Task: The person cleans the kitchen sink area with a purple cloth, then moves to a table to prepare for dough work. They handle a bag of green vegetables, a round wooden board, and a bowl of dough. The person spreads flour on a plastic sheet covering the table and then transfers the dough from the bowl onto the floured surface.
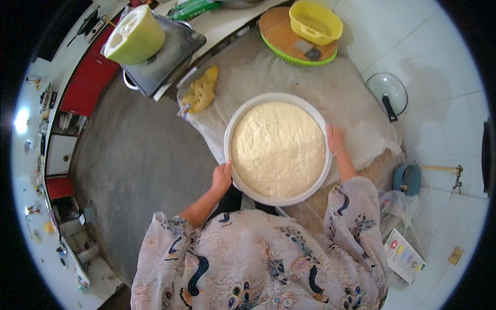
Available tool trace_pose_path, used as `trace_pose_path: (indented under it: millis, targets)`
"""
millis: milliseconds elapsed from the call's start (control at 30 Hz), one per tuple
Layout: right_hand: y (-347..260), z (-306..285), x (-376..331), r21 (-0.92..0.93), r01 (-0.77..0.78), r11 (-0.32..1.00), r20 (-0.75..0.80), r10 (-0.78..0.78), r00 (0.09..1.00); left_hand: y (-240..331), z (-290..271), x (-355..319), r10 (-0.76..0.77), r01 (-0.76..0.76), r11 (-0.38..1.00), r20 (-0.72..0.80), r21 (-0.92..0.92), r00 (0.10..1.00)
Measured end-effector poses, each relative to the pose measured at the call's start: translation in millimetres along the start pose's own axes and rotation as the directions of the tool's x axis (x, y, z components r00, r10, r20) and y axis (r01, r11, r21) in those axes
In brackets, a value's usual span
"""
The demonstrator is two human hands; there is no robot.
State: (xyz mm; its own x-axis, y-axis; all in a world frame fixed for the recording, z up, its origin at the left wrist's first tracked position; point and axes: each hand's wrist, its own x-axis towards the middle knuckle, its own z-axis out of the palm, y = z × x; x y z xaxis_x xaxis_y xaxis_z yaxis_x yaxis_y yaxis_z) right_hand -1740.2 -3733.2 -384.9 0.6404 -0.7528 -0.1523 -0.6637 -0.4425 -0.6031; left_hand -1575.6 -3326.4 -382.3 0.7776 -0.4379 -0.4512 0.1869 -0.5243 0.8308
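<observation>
A large round white basin (227, 135) is filled almost edge to edge with pale, risen dough (279, 150), its surface dimpled with small bubbles. My left hand (222, 178) grips the basin's lower left rim, with the fingers partly hidden beneath it. On the opposite side, my right hand (335, 138) is closed on the right rim. The basin is close in front of my body, over the near edge of a plastic sheet (356, 103). To the left of the basin, a crumpled yellow cloth or bag (201, 90) rests on the sheet.
Beyond the sheet, a yellow strainer basket (316, 23) sits on a round wooden board (276, 31). At the upper left, a yellow-green tub (135, 36) stands on a dark appliance (170, 57). A glass lid (386, 93) leans against the tiled wall, above a tap (458, 178).
</observation>
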Motion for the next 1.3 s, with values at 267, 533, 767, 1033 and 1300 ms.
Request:
trace_pose_path:
  millis: [267,533,767,1033,1300]
  targets:
    - [-48.4,-4.3,-0.5,0.026,-0.119,0.992,-0.065,0.121,0.991,61.2,-49.0,97.8,0.119,-0.119,0.993,0.011,-0.006,0.993]
    - [-93.4,59.5,59.0,0.084,-0.094,0.992,-0.334,0.117,0.935,125.6,-96.6,228.3,0.244,-0.243,0.970,0.039,-0.026,0.969]
    - [-103.6,74.6,83.3,0.092,-0.181,0.979,-0.362,0.203,0.910,104.4,-113.0,288.4,0.181,-0.169,0.977,0.080,-0.132,0.980]
    - [-95.1,66.6,63.6,0.330,-0.137,0.934,-0.369,0.261,0.892,101.9,-145.1,250.3,0.468,-0.415,0.340,0.231,0.844,0.853]
    - [-93.7,44.0,-14.4,0.561,-0.199,0.804,-0.242,0.389,0.889,100.7,-129.0,270.5,0.277,-0.308,0.399,0.207,0.864,0.938]
